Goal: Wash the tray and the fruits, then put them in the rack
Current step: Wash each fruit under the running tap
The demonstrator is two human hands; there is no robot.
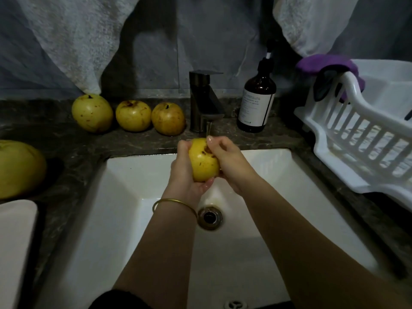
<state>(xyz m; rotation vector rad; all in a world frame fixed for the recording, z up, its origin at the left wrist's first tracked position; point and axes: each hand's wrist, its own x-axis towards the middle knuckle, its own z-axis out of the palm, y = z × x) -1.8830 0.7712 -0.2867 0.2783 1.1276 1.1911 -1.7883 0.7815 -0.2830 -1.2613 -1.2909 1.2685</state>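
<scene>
both hands meet on a smooth, brown-flecked yellow apple [204,163]: left hand [184,175] cups it, right hand [233,167] curls over its top, under the tap [204,101] at 12 o'clock. open white sink [124,197] basin all round below. slatted plastic rack [321,139] at 3 o'clock and a big yellow fruit [17,168] at 9 are cut off by the frame.

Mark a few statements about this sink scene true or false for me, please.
1. The left hand and the right hand both hold one yellow fruit under the tap. True.
2. The three other fruits sit on the counter right of the tap. False: they sit left of it.
3. The brown bottle lies on its side. False: it stands upright, right of the tap.
4. A purple cloth hangs over the white rack rim. True.
</scene>
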